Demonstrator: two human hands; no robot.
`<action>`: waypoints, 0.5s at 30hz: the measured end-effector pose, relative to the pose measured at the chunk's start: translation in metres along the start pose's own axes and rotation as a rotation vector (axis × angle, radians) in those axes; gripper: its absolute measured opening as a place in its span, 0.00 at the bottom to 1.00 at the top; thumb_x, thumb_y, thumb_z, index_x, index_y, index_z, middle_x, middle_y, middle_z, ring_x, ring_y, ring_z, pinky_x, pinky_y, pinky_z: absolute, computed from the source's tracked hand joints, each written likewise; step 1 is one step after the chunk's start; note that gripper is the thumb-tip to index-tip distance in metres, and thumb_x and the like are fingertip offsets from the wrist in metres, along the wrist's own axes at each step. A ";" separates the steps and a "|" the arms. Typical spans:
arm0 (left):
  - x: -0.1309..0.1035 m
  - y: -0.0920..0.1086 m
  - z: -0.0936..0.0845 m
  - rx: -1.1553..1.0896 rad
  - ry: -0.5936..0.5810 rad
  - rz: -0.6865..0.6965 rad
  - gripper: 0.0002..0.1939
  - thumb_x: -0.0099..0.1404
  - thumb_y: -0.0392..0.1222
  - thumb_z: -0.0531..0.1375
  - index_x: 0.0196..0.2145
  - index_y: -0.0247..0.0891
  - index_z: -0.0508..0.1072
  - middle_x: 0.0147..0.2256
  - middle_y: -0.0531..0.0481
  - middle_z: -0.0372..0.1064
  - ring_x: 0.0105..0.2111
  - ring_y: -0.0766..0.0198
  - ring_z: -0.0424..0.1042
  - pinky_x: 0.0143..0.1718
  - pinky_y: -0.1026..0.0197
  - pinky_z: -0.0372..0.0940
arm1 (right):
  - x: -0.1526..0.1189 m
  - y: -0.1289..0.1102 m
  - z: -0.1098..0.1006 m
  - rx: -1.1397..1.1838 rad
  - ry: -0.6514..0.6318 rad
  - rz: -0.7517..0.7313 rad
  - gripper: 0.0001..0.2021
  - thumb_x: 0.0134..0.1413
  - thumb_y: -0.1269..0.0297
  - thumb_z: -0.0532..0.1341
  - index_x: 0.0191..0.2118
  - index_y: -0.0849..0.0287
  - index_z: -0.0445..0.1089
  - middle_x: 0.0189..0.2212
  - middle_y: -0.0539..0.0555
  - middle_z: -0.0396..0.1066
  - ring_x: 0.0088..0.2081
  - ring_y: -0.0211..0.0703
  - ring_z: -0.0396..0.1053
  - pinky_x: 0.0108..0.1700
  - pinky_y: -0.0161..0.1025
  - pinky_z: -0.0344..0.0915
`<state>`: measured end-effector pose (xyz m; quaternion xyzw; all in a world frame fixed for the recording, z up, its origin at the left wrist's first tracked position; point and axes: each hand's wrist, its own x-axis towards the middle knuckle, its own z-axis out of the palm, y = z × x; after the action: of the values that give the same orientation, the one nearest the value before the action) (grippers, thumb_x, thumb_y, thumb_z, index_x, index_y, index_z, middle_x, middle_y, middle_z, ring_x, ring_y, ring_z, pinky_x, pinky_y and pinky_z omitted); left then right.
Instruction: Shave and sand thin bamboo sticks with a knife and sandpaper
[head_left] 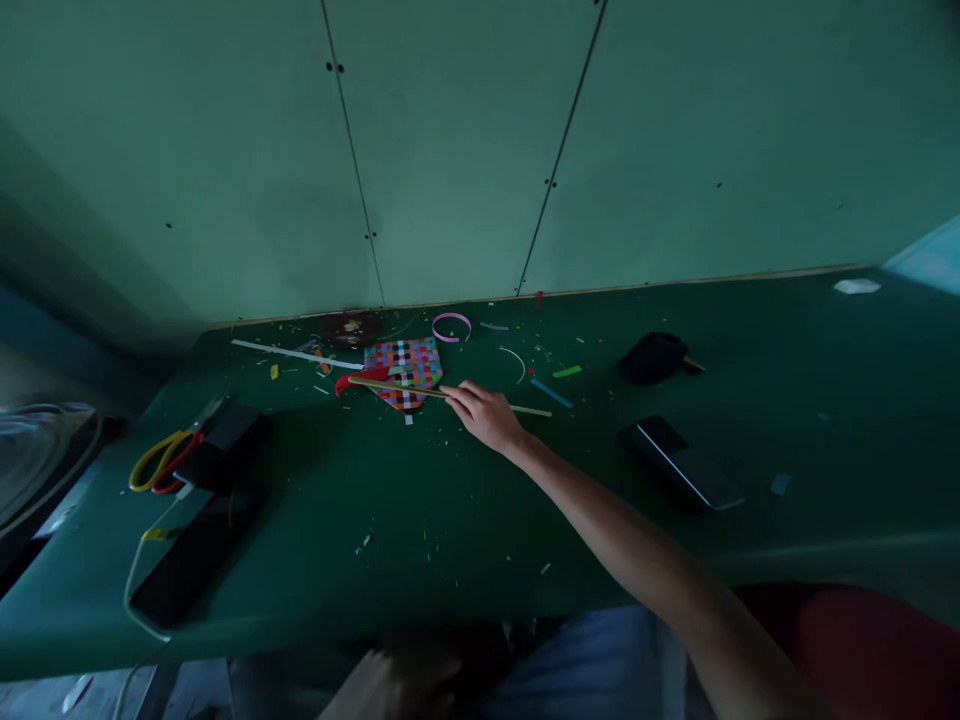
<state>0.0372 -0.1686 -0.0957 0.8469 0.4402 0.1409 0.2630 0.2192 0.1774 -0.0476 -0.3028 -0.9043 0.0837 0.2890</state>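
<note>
Craft work area, type of room unclear: green table point(390, 520); woven strip piece point(405, 365), paper scraps around it, scissors point(169, 460) to its left.

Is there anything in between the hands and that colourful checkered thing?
For the right hand, only the thin strip it holds, reaching over the checkered piece. The left hand is blurry and low down: the table's near edge and some tiny scraps lie between.

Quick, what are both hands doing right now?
Right hand: fingers closed on a thin strip.
Left hand: low down and blurred, so I can't tell.
</note>
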 end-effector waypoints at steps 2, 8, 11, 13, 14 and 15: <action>-0.023 -0.007 -0.026 0.070 0.256 0.004 0.29 0.76 0.40 0.53 0.72 0.56 0.59 0.55 0.48 0.78 0.51 0.56 0.79 0.48 0.58 0.77 | 0.000 0.002 -0.001 0.013 0.037 0.019 0.16 0.75 0.66 0.55 0.60 0.59 0.74 0.43 0.57 0.78 0.31 0.39 0.72 0.30 0.37 0.69; -0.002 -0.058 -0.086 0.495 0.531 -0.518 0.46 0.74 0.58 0.55 0.77 0.39 0.36 0.75 0.33 0.38 0.74 0.34 0.41 0.68 0.25 0.50 | 0.001 0.010 -0.007 0.020 0.175 0.087 0.16 0.76 0.65 0.54 0.60 0.58 0.74 0.43 0.58 0.78 0.33 0.41 0.74 0.30 0.37 0.68; 0.045 -0.074 -0.095 0.491 0.433 -0.476 0.47 0.74 0.62 0.52 0.77 0.35 0.35 0.75 0.32 0.35 0.74 0.37 0.38 0.71 0.30 0.47 | 0.001 0.011 -0.011 0.010 0.209 0.087 0.17 0.76 0.64 0.54 0.60 0.57 0.74 0.43 0.59 0.78 0.34 0.42 0.74 0.30 0.37 0.67; 0.079 -0.077 -0.099 0.448 0.388 -0.417 0.47 0.75 0.63 0.51 0.77 0.33 0.36 0.75 0.32 0.35 0.74 0.39 0.37 0.72 0.33 0.46 | 0.001 0.010 -0.013 0.012 0.206 0.087 0.17 0.76 0.64 0.53 0.60 0.57 0.74 0.43 0.59 0.78 0.33 0.41 0.74 0.30 0.37 0.67; 0.096 -0.077 -0.101 0.422 0.361 -0.383 0.48 0.74 0.64 0.50 0.77 0.32 0.37 0.75 0.32 0.35 0.75 0.39 0.36 0.72 0.34 0.45 | 0.001 0.009 -0.013 0.010 0.204 0.085 0.17 0.76 0.64 0.53 0.60 0.57 0.74 0.43 0.59 0.78 0.34 0.42 0.75 0.30 0.37 0.67; 0.112 -0.076 -0.102 0.391 0.319 -0.336 0.48 0.74 0.65 0.50 0.77 0.31 0.38 0.75 0.31 0.34 0.75 0.41 0.35 0.73 0.36 0.44 | 0.001 0.008 -0.014 0.004 0.201 0.083 0.16 0.76 0.64 0.53 0.59 0.58 0.75 0.43 0.59 0.78 0.34 0.42 0.75 0.30 0.37 0.67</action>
<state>0.0023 -0.0080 -0.0540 0.7640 0.6286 0.1393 0.0418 0.2303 0.1845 -0.0385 -0.3464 -0.8571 0.0668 0.3754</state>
